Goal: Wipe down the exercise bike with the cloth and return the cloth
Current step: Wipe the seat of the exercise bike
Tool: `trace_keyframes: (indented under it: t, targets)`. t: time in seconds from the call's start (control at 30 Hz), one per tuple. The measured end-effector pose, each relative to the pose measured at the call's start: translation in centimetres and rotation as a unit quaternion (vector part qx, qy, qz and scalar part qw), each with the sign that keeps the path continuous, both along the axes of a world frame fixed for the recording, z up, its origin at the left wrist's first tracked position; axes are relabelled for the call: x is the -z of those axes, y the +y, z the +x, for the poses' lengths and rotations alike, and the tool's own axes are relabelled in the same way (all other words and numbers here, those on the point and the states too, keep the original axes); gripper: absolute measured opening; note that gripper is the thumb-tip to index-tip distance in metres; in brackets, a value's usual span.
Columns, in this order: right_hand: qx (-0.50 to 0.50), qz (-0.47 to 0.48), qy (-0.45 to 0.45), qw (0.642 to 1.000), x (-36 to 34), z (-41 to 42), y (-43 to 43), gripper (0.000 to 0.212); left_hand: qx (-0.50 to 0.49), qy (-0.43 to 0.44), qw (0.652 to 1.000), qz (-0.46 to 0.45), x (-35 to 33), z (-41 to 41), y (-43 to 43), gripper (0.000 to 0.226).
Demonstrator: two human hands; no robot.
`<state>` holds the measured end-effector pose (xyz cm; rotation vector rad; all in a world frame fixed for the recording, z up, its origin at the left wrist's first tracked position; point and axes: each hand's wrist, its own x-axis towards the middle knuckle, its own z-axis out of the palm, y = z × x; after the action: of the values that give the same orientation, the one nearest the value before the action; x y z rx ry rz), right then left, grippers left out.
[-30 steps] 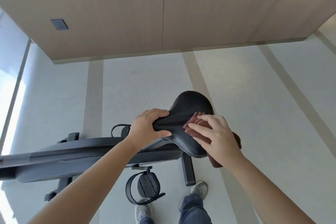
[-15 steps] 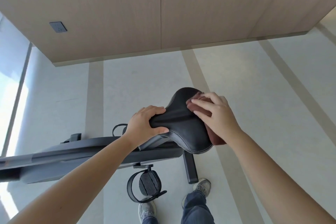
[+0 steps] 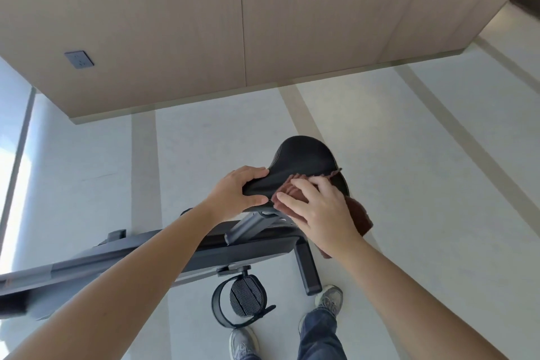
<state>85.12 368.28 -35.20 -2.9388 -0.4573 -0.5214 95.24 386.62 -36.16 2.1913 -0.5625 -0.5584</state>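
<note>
Item: saddle (image 3: pixel 304 155), wipe judged under way; nose gripped by left hand (image 3: pixel 233 193); cloth (image 3: pixel 358 215) pressed flat under straight-fingered right hand (image 3: pixel 318 210); cloth's return outstanding.

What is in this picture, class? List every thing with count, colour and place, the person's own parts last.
bike frame: one, dark grey, lower left to centre
saddle: one, black, centre, atop the frame
cloth: one, reddish-brown, on the saddle's right side
pedal: one, black, strapped, below the frame
wooden wall: one, light brown, top
wall socket: one, grey, upper left on the wall
floor: one, pale grey with beige strips, beneath everything
shoes: two, grey, bottom centre
left hand: one, grips the saddle's nose
right hand: one, presses the cloth onto the saddle
</note>
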Motion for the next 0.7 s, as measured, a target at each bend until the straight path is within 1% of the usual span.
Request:
trace_keyframes:
  t: [0.07, 0.13, 0.2, 0.27, 0.37, 0.5, 0.6, 0.7]
  targets:
    - [-0.014, -0.008, -0.005, 1.0, 0.6, -1.5, -1.6, 0.033, 0.005, 0.001, 1.0, 0.001, 0.1, 0.0, 0.2, 0.055]
    - [-0.002, 0.013, -0.012, 1.0, 1.2, -3.5, -3.2, 0.038, 0.004, -0.01, 1.0, -0.006, 0.3, -0.1, 0.2, 0.054]
    - [0.016, 0.034, -0.023, 0.999, 1.3, -4.2, -3.4, 0.031, 0.004, -0.022, 1.0, -0.012, 0.3, -0.2, 0.2, 0.053]
    - [0.027, 0.034, -0.024, 0.999, 0.7, -2.9, -2.2, 0.025, 0.002, -0.025, 1.0, -0.016, 0.3, -0.2, 0.2, 0.053]
    - [0.048, 0.04, -0.008, 0.998, -0.4, -0.2, 0.1, 0.024, 0.0, -0.023, 1.0, -0.02, 0.2, -0.3, 0.2, 0.053]
    - [0.054, 0.05, 0.001, 0.997, 0.1, -1.3, -0.5, 0.028, -0.005, -0.019, 0.999, -0.03, 0.4, -0.3, 0.1, 0.052]
    - [0.058, 0.076, -0.001, 0.995, 0.3, -2.8, -1.7, 0.032, -0.002, -0.022, 0.999, -0.029, 0.5, -0.3, 0.2, 0.053]
    - [0.087, 0.074, 0.006, 0.993, -0.2, -1.0, -1.1, 0.032, -0.004, -0.034, 0.999, -0.03, 0.7, -0.2, 0.3, 0.053]
